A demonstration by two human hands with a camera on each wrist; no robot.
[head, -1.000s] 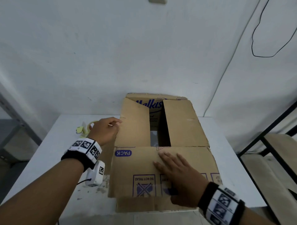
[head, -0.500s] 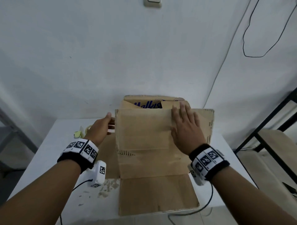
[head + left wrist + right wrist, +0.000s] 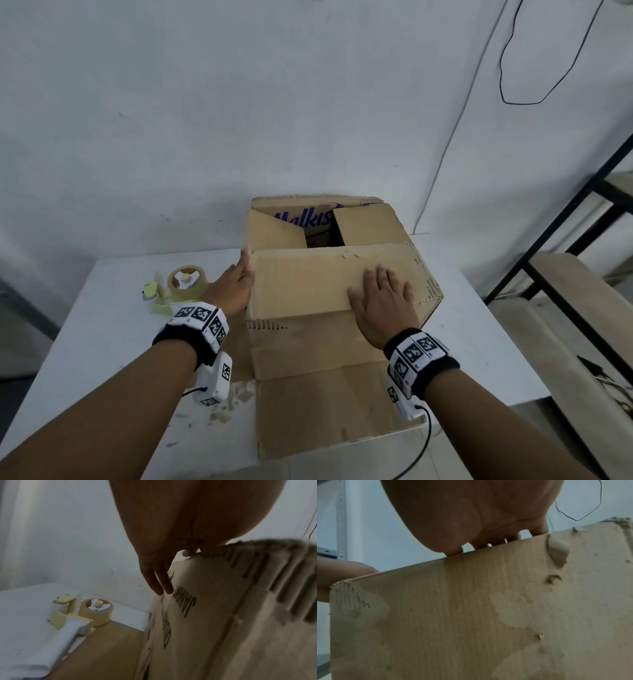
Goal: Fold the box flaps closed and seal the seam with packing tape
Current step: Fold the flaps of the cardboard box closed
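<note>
A brown cardboard box (image 3: pixel 308 342) stands on the white table (image 3: pixel 102 325). Its near flap (image 3: pixel 308 281) is folded down over the top, and my right hand (image 3: pixel 383 301) lies flat on it with the fingers spread. The two side flaps (image 3: pixel 366 222) are folded inward beneath it. The far flap (image 3: pixel 308 217), printed in blue, stands upright. A dark gap shows between them. My left hand (image 3: pixel 236 284) rests against the box's left side, with straight fingers (image 3: pixel 157 582) pointing down along the printed wall. A tape roll (image 3: pixel 186 282) in its dispenser sits left of the box.
The dispenser's white and yellow handle (image 3: pixel 68 628) lies beside the tape roll (image 3: pixel 97 611). A bottom flap (image 3: pixel 325 411) sprawls toward the table's near edge, with cardboard scraps (image 3: pixel 233 397) beside it. A black-framed shelf (image 3: pixel 565 274) stands to the right. A white wall is behind.
My right hand swung the near flap up from the front and over the top, then slid back toward me as the flap came down. My left hand stayed at the box's left side.
</note>
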